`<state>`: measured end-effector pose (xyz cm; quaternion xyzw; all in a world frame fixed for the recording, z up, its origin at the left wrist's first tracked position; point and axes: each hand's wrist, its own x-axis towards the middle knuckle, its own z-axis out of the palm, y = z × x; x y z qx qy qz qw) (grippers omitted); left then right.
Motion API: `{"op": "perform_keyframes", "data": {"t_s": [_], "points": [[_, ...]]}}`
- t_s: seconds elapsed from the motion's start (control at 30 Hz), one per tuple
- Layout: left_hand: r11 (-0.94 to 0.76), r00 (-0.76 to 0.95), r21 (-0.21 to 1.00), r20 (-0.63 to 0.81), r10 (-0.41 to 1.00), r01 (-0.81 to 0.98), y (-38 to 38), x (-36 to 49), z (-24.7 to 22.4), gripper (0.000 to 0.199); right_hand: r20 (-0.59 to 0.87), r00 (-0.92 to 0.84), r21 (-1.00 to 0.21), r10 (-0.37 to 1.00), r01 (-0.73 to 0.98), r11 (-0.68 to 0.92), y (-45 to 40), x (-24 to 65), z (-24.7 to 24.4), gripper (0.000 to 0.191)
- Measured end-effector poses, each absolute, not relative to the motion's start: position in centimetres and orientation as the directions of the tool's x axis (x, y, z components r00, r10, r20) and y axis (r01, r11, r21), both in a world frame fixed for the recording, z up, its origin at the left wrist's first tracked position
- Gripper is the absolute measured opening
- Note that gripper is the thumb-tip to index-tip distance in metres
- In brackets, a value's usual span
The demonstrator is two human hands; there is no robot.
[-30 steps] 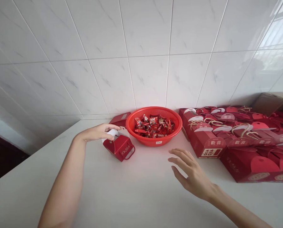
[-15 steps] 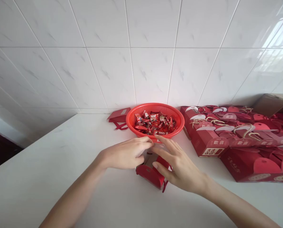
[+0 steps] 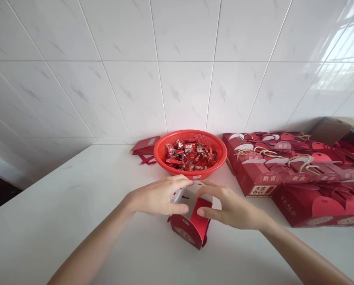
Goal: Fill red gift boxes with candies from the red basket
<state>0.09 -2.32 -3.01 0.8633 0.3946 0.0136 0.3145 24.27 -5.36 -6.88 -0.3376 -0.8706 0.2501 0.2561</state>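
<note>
A small red gift box (image 3: 186,231) stands on the white table with its top open, its pale inside showing. My left hand (image 3: 160,196) has fingers and thumb around the box's left and far upper edges. On the right side, my right hand (image 3: 228,204) holds the box's upper flaps, thumb near the red inner panel. Both hands' fingertips nearly meet at the far flap. Just behind the box is a red plastic basket (image 3: 221,161) with wrapped candies (image 3: 191,152) inside.
Many red gift boxes (image 3: 255,178) with rope or ribbon handles crowd the right side. A flat red box (image 3: 145,145) with ribbon lies left of the basket. A brown carton (image 3: 329,130) sits at the back right, against the tiled wall (image 3: 185,95).
The box now stands more upright, its patterned front panel showing. My right hand has drawn its fingers in around the flaps, and the left thumb reaches further over the opening.
</note>
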Motion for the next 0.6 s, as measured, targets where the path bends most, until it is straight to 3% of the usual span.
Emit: {"op": "perform_keyframes", "data": {"t_s": [0.1, 0.23, 0.33, 0.5, 0.6], "points": [[-0.509, 0.735, 0.594, -0.222, 0.641, 0.623, -2.2, -0.3, -2.8, 0.091, 0.241, -0.674, -0.664, 0.698, 0.41, 0.625, -5.0, 25.2, -6.1, 0.018], [-0.492, 0.734, 0.607, -0.24, 0.635, 0.624, -2.0, -0.8, -2.6, 0.08, 0.223, -0.772, -0.655, 0.595, 0.333, 0.678, -4.4, 26.6, -5.3, 0.007], [-0.463, 0.678, 0.55, -0.285, 0.678, 0.695, -1.9, -1.2, -2.6, 0.077, 0.214, -0.808, -0.653, 0.549, 0.299, 0.695, -4.0, 27.2, -5.5, 0.011], [-0.454, 0.626, 0.455, -0.369, 0.687, 0.766, -2.1, -1.6, -2.3, 0.105, 0.115, -0.8, -0.679, 0.589, 0.369, 0.634, -3.8, 27.3, -6.1, 0.019], [-0.453, 0.616, 0.427, -0.427, 0.662, 0.783, -2.4, -1.4, -2.1, 0.118, -0.067, -0.763, -0.737, 0.643, 0.472, 0.483, -3.6, 27.3, -6.3, 0.064]]}}
